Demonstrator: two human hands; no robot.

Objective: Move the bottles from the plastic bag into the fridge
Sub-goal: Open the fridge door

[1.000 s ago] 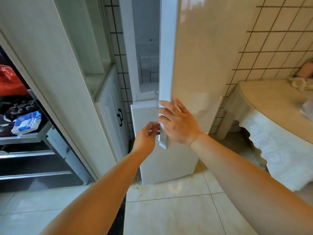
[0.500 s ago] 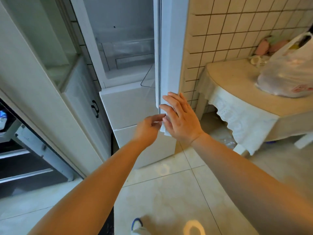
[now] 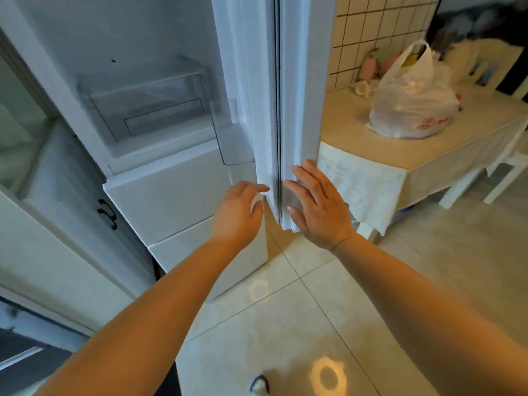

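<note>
The white fridge (image 3: 177, 184) stands open, its upper door (image 3: 288, 110) swung out edge-on toward me. Inside, a clear drawer (image 3: 148, 104) sits at the bottom of the bare upper compartment. My right hand (image 3: 317, 204) lies with straight fingers against the door's outer face near its lower corner. My left hand (image 3: 240, 212) hovers at the door's inner edge, fingers loosely bent, fingertips at the edge. A white plastic bag (image 3: 411, 101) sits on the table (image 3: 380, 150) to the right; the bottles inside it are hidden.
A white cabinet (image 3: 65, 224) with a black handle stands left of the fridge. The table has a lace-edged cloth and small items by the tiled wall (image 3: 368, 30). Pale floor tiles (image 3: 285, 324) lie below me, with a shoe tip at the bottom.
The fridge door has swung further open, showing more of the interior and the drawer. Both hands stayed at its lower edge. The view turned right, bringing the bag and table fully into sight.
</note>
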